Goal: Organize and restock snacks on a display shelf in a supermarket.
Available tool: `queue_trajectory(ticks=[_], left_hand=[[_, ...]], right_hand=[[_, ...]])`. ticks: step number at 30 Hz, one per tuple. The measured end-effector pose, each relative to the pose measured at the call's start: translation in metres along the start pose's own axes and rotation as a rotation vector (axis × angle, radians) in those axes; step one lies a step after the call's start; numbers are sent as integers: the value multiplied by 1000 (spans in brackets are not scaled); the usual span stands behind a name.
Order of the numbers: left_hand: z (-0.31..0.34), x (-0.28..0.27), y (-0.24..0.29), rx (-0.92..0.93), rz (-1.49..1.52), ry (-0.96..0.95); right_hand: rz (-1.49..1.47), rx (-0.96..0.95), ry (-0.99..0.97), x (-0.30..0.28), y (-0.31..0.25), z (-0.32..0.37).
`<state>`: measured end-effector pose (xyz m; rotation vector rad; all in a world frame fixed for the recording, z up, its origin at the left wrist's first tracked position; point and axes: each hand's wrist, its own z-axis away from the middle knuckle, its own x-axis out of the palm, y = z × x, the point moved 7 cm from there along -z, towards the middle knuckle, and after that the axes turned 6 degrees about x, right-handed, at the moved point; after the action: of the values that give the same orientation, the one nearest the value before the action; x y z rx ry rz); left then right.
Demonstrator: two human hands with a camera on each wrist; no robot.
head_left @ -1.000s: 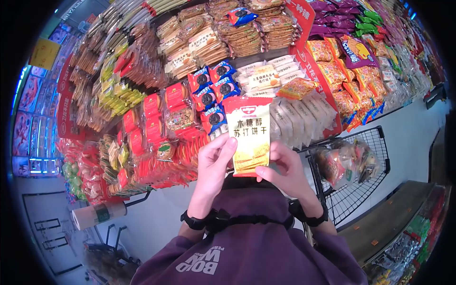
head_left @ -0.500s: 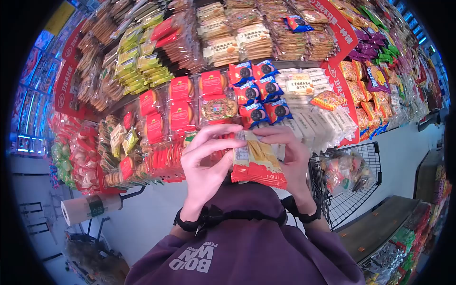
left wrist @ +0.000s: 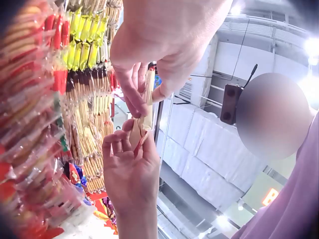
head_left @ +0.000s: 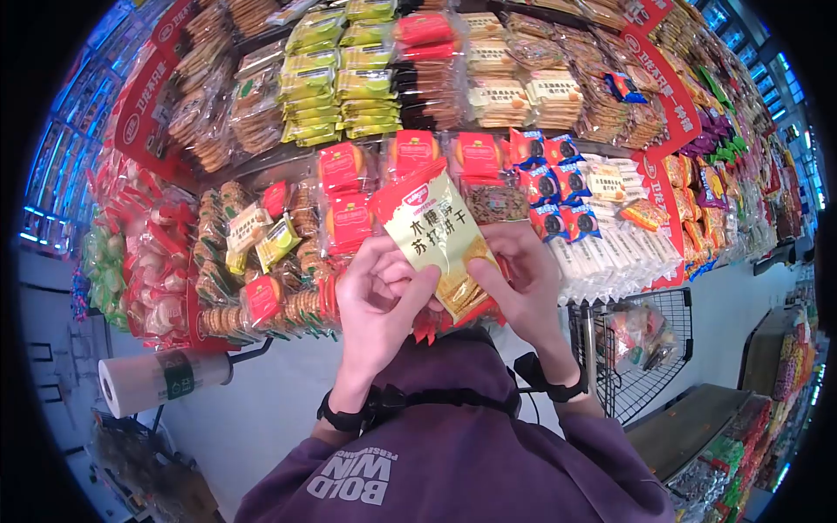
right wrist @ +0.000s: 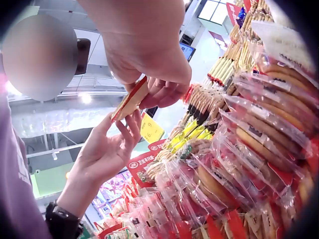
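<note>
A packet of soda crackers (head_left: 440, 231), cream and yellow with a red top, is held in front of the chest, its printed front facing up and its top leaning left. My left hand (head_left: 375, 301) grips the lower left edge with the thumb on the front. On the right side, my right hand (head_left: 527, 292) pinches the packet, thumb across its face and fingers behind. The left wrist view shows the packet (left wrist: 144, 117) edge-on between the left hand (left wrist: 167, 45) and the right hand (left wrist: 132, 179). From the right wrist, the packet (right wrist: 130, 99) shows its red-edged side.
Shelves hold red-labelled biscuit packs (head_left: 349, 218), yellow-green packets (head_left: 309, 78), blue cookie packs (head_left: 567, 183) and white wrapped biscuits (head_left: 610, 261). A black wire cart (head_left: 649, 375) with bagged goods stands at right. A plastic bag roll (head_left: 166, 381) sticks out at lower left.
The packet was front-up, then tipped to show its red end and printed back side, and is now front-up again, leaning left. The head view has swung left, so the shelves appear farther right.
</note>
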<state>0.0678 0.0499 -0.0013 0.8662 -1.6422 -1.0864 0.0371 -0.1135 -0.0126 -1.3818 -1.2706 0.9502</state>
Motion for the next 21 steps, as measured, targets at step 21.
queue_trajectory(ticks=[21], left_hand=[[-24, -40, 23, 60, -198, 84]], right_hand=[[736, -319, -46, 38, -47, -14]])
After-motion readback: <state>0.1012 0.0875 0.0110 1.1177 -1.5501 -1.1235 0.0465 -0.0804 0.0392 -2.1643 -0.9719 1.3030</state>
